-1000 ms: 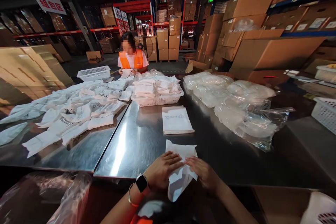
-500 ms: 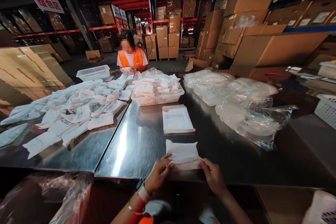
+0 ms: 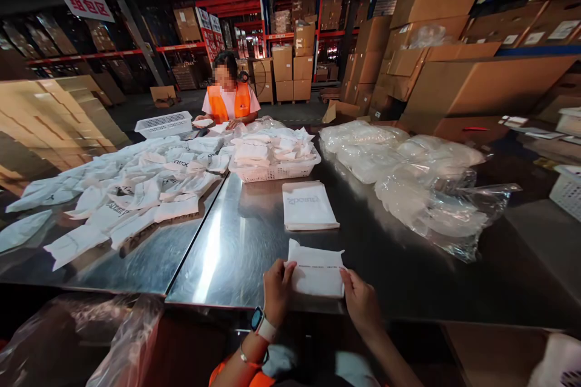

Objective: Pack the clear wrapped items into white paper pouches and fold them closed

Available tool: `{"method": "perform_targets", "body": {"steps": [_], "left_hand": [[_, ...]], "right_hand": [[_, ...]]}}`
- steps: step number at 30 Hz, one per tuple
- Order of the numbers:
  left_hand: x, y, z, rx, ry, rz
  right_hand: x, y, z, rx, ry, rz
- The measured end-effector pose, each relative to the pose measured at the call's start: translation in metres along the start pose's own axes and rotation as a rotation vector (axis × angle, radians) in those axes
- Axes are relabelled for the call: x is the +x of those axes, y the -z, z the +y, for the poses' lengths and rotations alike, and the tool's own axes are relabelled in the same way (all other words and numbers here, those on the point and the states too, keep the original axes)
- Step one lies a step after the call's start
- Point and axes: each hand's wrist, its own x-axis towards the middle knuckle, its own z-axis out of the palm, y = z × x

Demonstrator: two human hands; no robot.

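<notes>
A white pouch (image 3: 316,278), folded over with a line of small dark print across it, lies at the front edge of the metal table. My left hand (image 3: 278,290) pinches its left side, thumb on top. On the opposite side my right hand (image 3: 361,302) grips the other edge between thumb and fingers. Just beyond lies a flat stack of white printed bags (image 3: 309,205), apart from both hands. Behind that stack a white basket (image 3: 275,170) is heaped with small white pouches. The undersides of my fingers are hidden.
Many white printed pouches (image 3: 136,187) spread over the left of the metal table (image 3: 240,242). Clear plastic bags (image 3: 408,181) cover the right. A co-worker in an orange vest (image 3: 231,103) handles white pouches across the table, beside another white basket (image 3: 164,126).
The pouch's folded flap has moved up and away from me, so its print now lies higher. My left hand has turned more upright. The co-worker's hands have lowered and spread apart.
</notes>
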Motion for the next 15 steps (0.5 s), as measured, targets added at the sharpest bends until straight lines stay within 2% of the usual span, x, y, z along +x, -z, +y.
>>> {"method": "perform_targets", "body": {"steps": [3, 6, 9, 12, 15], "left_hand": [[0.007, 0.0, -0.001, 0.018, 0.037, -0.02], [0.015, 0.0, -0.001, 0.062, 0.048, -0.099], [0.024, 0.002, 0.003, 0.166, 0.061, -0.158], [0.03, 0.006, 0.007, 0.315, 0.067, -0.197], [0.034, 0.006, 0.01, 0.298, 0.019, -0.195]], "right_hand": [[0.0, -0.005, 0.003, -0.156, 0.04, 0.024], [0.001, -0.008, 0.006, -0.321, 0.073, 0.051], [0.003, -0.009, 0.007, -0.379, 0.098, 0.052], [0.005, -0.011, 0.007, -0.258, 0.006, 0.077], [0.013, -0.015, 0.009, -0.01, -0.085, 0.091]]}}
